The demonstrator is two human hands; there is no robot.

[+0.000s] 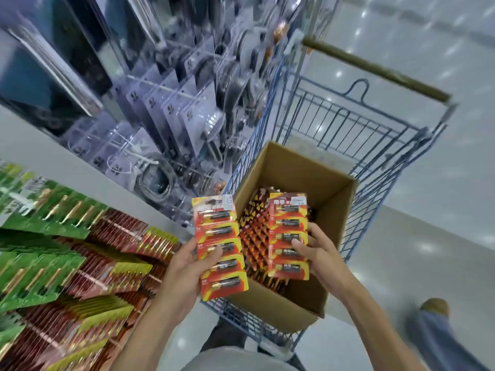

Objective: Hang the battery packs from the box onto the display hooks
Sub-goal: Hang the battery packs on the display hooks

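Observation:
An open cardboard box [332,194] stands in a blue wire cart [375,135] and holds many red and yellow battery packs [254,231] on edge. My left hand [184,274] grips one long strip of battery packs [219,245] at the box's left edge, thumb across its front. My right hand [318,253] grips a second strip of battery packs [288,234] above the box's contents. To the left, display hooks carry rows of hung battery packs [80,263] in red, green and yellow.
Above the battery rows, a grey shelf edge [80,167] separates them from hooks of clear blister-packed cables [166,111]. The cart's handle [375,68] points away at the upper right. A person's shoe and trouser leg [434,322] are on the shiny floor at lower right.

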